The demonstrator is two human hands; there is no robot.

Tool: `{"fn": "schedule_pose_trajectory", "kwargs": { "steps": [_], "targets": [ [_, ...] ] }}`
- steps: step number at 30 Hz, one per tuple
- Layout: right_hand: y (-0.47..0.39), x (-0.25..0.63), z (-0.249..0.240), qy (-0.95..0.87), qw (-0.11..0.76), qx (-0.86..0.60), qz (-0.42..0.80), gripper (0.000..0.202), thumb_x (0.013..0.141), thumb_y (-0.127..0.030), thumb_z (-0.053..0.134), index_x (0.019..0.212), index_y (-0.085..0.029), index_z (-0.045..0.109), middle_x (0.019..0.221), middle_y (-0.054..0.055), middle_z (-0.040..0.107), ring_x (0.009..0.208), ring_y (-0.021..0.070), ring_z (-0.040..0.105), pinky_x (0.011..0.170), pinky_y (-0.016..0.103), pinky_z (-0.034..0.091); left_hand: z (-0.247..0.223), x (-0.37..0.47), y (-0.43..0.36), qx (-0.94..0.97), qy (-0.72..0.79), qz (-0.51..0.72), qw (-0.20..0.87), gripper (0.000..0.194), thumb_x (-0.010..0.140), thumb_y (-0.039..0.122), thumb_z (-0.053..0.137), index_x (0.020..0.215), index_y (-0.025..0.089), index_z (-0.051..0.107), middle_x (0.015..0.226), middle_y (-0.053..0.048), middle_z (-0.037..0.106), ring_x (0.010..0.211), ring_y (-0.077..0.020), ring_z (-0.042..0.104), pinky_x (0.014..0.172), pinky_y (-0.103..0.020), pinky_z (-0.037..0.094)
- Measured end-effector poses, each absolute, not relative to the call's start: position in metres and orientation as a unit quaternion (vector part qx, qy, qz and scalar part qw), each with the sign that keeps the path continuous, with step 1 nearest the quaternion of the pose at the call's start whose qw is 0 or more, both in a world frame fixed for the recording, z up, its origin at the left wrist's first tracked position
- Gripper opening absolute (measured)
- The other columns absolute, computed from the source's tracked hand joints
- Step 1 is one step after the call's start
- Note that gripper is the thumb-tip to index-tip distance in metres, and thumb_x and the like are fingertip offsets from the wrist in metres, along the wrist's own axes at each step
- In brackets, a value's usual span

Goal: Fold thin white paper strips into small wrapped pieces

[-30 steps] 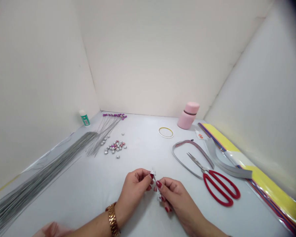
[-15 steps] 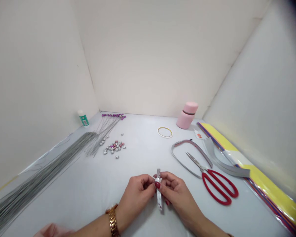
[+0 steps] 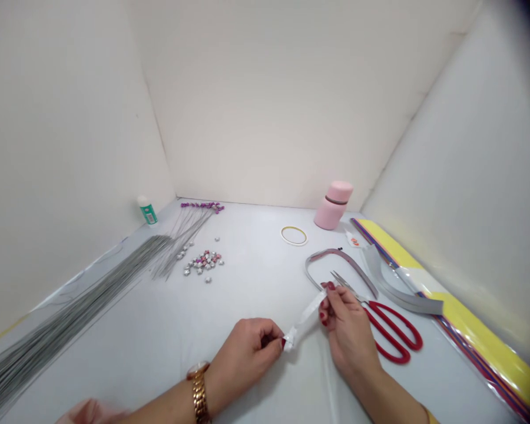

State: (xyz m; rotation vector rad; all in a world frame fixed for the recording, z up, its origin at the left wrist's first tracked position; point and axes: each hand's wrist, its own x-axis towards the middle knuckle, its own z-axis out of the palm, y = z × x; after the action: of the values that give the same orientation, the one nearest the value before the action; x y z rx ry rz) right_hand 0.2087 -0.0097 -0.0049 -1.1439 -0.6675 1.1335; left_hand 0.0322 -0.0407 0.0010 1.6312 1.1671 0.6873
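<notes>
A whitish paper strip [image 3: 310, 310] stretches between my two hands above the table, with a small folded knot at its left end. My left hand [image 3: 252, 356], with a gold watch at the wrist, pinches that folded end between thumb and finger. The strip's far end is pinched by my right hand [image 3: 348, 323], higher and to the right. Red-handled scissors [image 3: 391, 331] lie just beside my right hand, which hides part of them. A pile of small folded stars [image 3: 205, 262] rests on the table to the left.
Grey wire stems [image 3: 97, 291] spread along the left side, some tipped with purple stars [image 3: 203, 206]. Behind them stands a glue stick [image 3: 147, 211]. A tape roll [image 3: 294, 242], a pink flask [image 3: 334, 206], strips of grey paper [image 3: 406, 297] and yellow wrapped sheets [image 3: 472, 335] are on the right.
My right hand has moved up and to the right, drawing the strip's free end out. My left hand keeps hold of the folded end, close to where it was.
</notes>
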Motion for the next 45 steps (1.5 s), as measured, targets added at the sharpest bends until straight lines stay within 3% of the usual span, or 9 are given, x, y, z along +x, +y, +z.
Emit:
{"fn": "schedule_pose_trajectory", "kwargs": {
  "steps": [5, 8, 10, 13, 23, 28, 35, 39, 45],
  "targets": [
    [-0.005, 0.215, -0.005, -0.283, 0.654, -0.503, 0.488, 0.016, 0.072, -0.033, 0.063, 0.074, -0.021, 0.053, 0.058, -0.006, 0.050, 0.044, 0.0077, 0.043, 0.041, 0.019, 0.035, 0.003, 0.033, -0.041, 0.649, 0.481, 0.276, 0.521, 0.020, 0.076, 0.025, 0.044, 0.069, 0.015, 0.060, 0.055, 0.003, 0.049, 0.050, -0.0099, 0.039, 0.046, -0.018, 0.029],
    [-0.013, 0.205, -0.001, -0.315, 0.548, -0.495, 0.596, 0.030, 0.076, -0.044, 0.055, 0.088, -0.017, 0.056, 0.063, -0.001, 0.055, 0.043, 0.0083, 0.046, 0.039, 0.019, 0.033, 0.003, 0.034, -0.040, 0.630, 0.487, 0.289, 0.531, 0.020, 0.077, 0.025, 0.043, 0.067, 0.014, 0.057, 0.055, 0.003, 0.048, 0.050, -0.0099, 0.040, 0.047, -0.018, 0.030],
    [-0.021, 0.197, 0.001, -0.373, 0.445, -0.493, 0.648, 0.034, 0.076, -0.048, 0.052, 0.081, -0.015, 0.057, 0.056, -0.002, 0.054, 0.038, 0.0070, 0.042, 0.036, 0.018, 0.027, 0.004, 0.034, -0.041, 0.634, 0.487, 0.298, 0.522, 0.020, 0.078, 0.023, 0.042, 0.066, 0.015, 0.055, 0.056, 0.003, 0.048, 0.052, -0.0101, 0.040, 0.049, -0.018, 0.030],
    [-0.029, 0.189, 0.000, -0.466, 0.379, -0.499, 0.625, 0.033, 0.074, -0.046, 0.056, 0.065, -0.015, 0.054, 0.040, -0.007, 0.044, 0.035, 0.0051, 0.033, 0.038, 0.018, 0.022, 0.003, 0.034, -0.042, 0.663, 0.476, 0.300, 0.494, 0.021, 0.079, 0.020, 0.040, 0.063, 0.016, 0.052, 0.057, 0.003, 0.048, 0.054, -0.0104, 0.041, 0.052, -0.018, 0.032],
    [-0.036, 0.184, -0.003, -0.530, 0.403, -0.500, 0.553, 0.034, 0.079, -0.048, 0.050, 0.067, -0.016, 0.051, 0.046, -0.005, 0.048, 0.043, 0.0086, 0.042, 0.045, 0.020, 0.033, 0.009, 0.036, -0.043, 0.676, 0.438, 0.307, 0.508, 0.026, 0.081, 0.015, 0.035, 0.063, 0.017, 0.053, 0.058, 0.003, 0.051, 0.054, -0.0101, 0.043, 0.054, -0.017, 0.034],
    [-0.037, 0.184, -0.006, -0.534, 0.398, -0.499, 0.555, 0.032, 0.080, -0.047, 0.049, 0.068, -0.017, 0.050, 0.049, -0.005, 0.050, 0.043, 0.0088, 0.044, 0.045, 0.020, 0.033, 0.005, 0.035, -0.042, 0.648, 0.447, 0.349, 0.508, 0.014, 0.079, 0.016, 0.041, 0.074, 0.017, 0.054, 0.066, 0.001, 0.059, 0.060, -0.0117, 0.050, 0.058, -0.018, 0.038],
    [-0.036, 0.186, -0.003, -0.531, 0.417, -0.517, 0.526, 0.028, 0.080, -0.042, 0.052, 0.068, -0.016, 0.053, 0.050, -0.005, 0.048, 0.046, 0.0090, 0.044, 0.047, 0.020, 0.034, 0.002, 0.032, -0.045, 0.750, 0.456, 0.295, 0.378, 0.023, 0.086, 0.019, 0.034, 0.075, 0.018, 0.054, 0.070, -0.002, 0.060, 0.063, -0.0135, 0.052, 0.060, -0.020, 0.036],
    [-0.034, 0.186, -0.003, -0.495, 0.442, -0.518, 0.539, 0.028, 0.080, -0.043, 0.051, 0.072, -0.016, 0.053, 0.047, -0.005, 0.048, 0.044, 0.0087, 0.044, 0.045, 0.020, 0.033, 0.003, 0.034, -0.047, 0.761, 0.454, 0.277, 0.372, 0.023, 0.087, 0.018, 0.032, 0.074, 0.019, 0.051, 0.068, -0.001, 0.059, 0.061, -0.0125, 0.051, 0.058, -0.020, 0.036],
    [-0.034, 0.180, -0.002, -0.495, 0.361, -0.499, 0.612, 0.039, 0.078, -0.054, 0.047, 0.064, -0.017, 0.046, 0.050, -0.004, 0.052, 0.038, 0.0076, 0.045, 0.039, 0.018, 0.031, 0.004, 0.033, -0.049, 0.771, 0.459, 0.292, 0.332, 0.025, 0.087, 0.018, 0.032, 0.073, 0.019, 0.052, 0.072, -0.003, 0.060, 0.066, -0.0150, 0.053, 0.064, -0.023, 0.037]
  ]
}}
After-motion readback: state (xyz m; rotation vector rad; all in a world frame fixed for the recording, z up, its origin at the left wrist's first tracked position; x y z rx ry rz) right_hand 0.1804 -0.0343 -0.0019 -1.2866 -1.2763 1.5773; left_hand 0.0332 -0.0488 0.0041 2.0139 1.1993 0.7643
